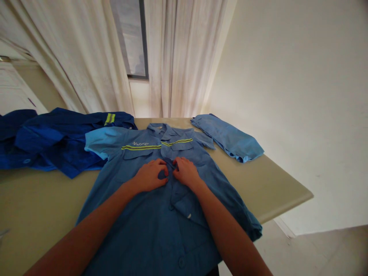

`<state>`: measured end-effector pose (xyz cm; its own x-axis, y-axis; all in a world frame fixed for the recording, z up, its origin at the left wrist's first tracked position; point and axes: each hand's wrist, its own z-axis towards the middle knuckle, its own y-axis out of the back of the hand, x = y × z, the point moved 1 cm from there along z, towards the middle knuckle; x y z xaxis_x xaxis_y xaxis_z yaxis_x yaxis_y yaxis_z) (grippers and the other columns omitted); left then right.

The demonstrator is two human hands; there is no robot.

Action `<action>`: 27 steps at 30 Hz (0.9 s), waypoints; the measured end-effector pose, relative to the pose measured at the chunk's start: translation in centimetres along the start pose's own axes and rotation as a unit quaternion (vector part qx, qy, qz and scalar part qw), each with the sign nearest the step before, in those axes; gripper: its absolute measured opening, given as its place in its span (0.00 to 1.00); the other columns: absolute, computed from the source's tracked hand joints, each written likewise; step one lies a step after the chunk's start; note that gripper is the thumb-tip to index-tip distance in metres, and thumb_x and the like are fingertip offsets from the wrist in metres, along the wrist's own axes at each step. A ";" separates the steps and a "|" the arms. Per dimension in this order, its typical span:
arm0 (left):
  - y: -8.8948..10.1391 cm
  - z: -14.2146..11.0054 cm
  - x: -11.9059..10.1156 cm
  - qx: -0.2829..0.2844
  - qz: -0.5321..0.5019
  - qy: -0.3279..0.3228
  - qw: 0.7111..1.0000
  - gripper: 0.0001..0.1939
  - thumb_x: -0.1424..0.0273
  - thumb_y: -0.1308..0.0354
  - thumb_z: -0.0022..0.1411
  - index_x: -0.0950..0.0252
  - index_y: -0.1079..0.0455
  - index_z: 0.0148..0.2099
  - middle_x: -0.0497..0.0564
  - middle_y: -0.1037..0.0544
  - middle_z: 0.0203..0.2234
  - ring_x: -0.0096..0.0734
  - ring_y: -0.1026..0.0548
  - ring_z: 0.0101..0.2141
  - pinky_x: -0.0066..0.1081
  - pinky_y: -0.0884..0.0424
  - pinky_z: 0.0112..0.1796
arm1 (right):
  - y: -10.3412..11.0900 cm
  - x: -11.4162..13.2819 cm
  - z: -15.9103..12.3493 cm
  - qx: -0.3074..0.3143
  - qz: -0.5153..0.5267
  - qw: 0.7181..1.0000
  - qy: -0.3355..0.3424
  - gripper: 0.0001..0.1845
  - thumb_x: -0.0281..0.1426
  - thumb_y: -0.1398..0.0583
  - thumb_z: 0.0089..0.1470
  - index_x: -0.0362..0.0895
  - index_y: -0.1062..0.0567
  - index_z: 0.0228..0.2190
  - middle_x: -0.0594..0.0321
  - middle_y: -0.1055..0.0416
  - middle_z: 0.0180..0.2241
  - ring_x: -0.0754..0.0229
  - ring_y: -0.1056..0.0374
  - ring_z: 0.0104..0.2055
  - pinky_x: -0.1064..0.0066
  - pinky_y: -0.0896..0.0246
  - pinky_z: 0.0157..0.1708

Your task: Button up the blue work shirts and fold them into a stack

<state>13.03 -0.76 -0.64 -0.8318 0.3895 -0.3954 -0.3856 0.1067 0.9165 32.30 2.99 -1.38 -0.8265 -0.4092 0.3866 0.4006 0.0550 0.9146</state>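
A blue short-sleeved work shirt (135,226) lies spread front side up on the table, collar at the far end. Yellow stripes and white letters cross its chest. My left hand (151,176) rests on the shirt's left half, fingers curled and pinching at the front opening. Close beside it, my right hand (186,172) has its bent fingers on the opposite front edge. The fingertips partly hide the cloth and any button between them. Below the hands, the front edge is folded over, showing a small white spot.
Dark blue garments (57,138) with a yellow reflective strip lie piled at the left. A folded light blue garment (230,138) is at the back right. The table (276,188) ends at a corner on the right, near a wall. Curtains (184,57) hang behind.
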 end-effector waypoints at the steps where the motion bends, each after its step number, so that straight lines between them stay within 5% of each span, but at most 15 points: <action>1: -0.4 -0.1 -0.4 -0.011 0.008 0.002 1.000 0.08 0.63 0.37 0.60 0.57 0.22 0.42 0.54 0.24 0.55 0.48 0.25 0.53 0.46 0.29 0.55 | 0.0 -0.3 0.2 0.000 0.034 0.999 0.000 0.15 0.25 0.38 0.52 0.45 0.23 0.43 0.58 0.23 0.39 0.55 0.28 0.40 0.67 0.38 0.39; 8: -3.5 -1.8 -1.4 -0.108 0.038 -0.006 0.993 0.10 0.70 0.48 0.69 0.60 0.28 0.48 0.57 0.24 0.55 0.46 0.26 0.56 0.55 0.38 0.64 | -0.8 -2.2 2.0 0.017 0.380 0.925 0.013 0.14 0.23 0.36 0.45 0.44 0.25 0.36 0.68 0.26 0.29 0.62 0.29 0.31 0.72 0.35 0.34; 10: -3.8 -2.2 -1.2 -0.121 0.014 -0.023 0.992 0.10 0.68 0.51 0.72 0.59 0.28 0.47 0.55 0.23 0.54 0.44 0.26 0.56 0.54 0.40 0.65 | -0.6 -1.8 1.9 -0.004 0.367 0.930 0.013 0.12 0.24 0.37 0.47 0.44 0.25 0.37 0.67 0.25 0.30 0.62 0.28 0.32 0.72 0.34 0.35; 13: -3.8 -2.4 -1.1 -0.133 -0.005 -0.031 0.991 0.10 0.67 0.50 0.73 0.59 0.27 0.45 0.54 0.21 0.50 0.43 0.24 0.51 0.53 0.35 0.62 | 0.3 -0.4 0.6 -0.033 0.193 0.980 0.013 0.06 0.30 0.36 0.52 0.44 0.23 0.35 0.61 0.22 0.34 0.57 0.26 0.38 0.67 0.33 0.40; 18: -4.0 -2.0 -0.9 -0.127 -0.004 -0.020 0.992 0.10 0.70 0.48 0.71 0.59 0.26 0.48 0.54 0.20 0.46 0.43 0.23 0.47 0.55 0.37 0.62 | 1.1 2.3 -2.7 0.024 -0.056 0.998 -0.022 0.17 0.41 0.33 0.53 0.44 0.20 0.42 0.48 0.22 0.45 0.45 0.25 0.44 0.61 0.34 0.41; 22: -4.2 -1.9 -0.8 -0.124 -0.003 -0.016 0.992 0.08 0.70 0.48 0.70 0.60 0.28 0.46 0.54 0.20 0.45 0.43 0.23 0.47 0.53 0.36 0.61 | 0.3 2.0 -3.4 0.000 -0.010 1.000 -0.019 0.12 0.33 0.37 0.56 0.45 0.21 0.43 0.53 0.22 0.43 0.51 0.26 0.43 0.64 0.36 0.42; 27: -3.8 -2.0 -1.3 -0.127 0.007 -0.017 0.992 0.06 0.71 0.47 0.69 0.60 0.29 0.44 0.54 0.21 0.45 0.44 0.24 0.48 0.52 0.36 0.61 | -0.3 -0.7 -2.0 -0.049 0.237 0.970 -0.009 0.06 0.26 0.39 0.52 0.45 0.22 0.32 0.62 0.24 0.32 0.58 0.29 0.37 0.69 0.37 0.40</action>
<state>14.74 -3.53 -3.75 -0.8254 0.4200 -0.3773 -0.4666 -0.1311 0.8747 33.51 1.43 -2.14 -0.5476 -0.3428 0.7633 0.7719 0.1450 0.6189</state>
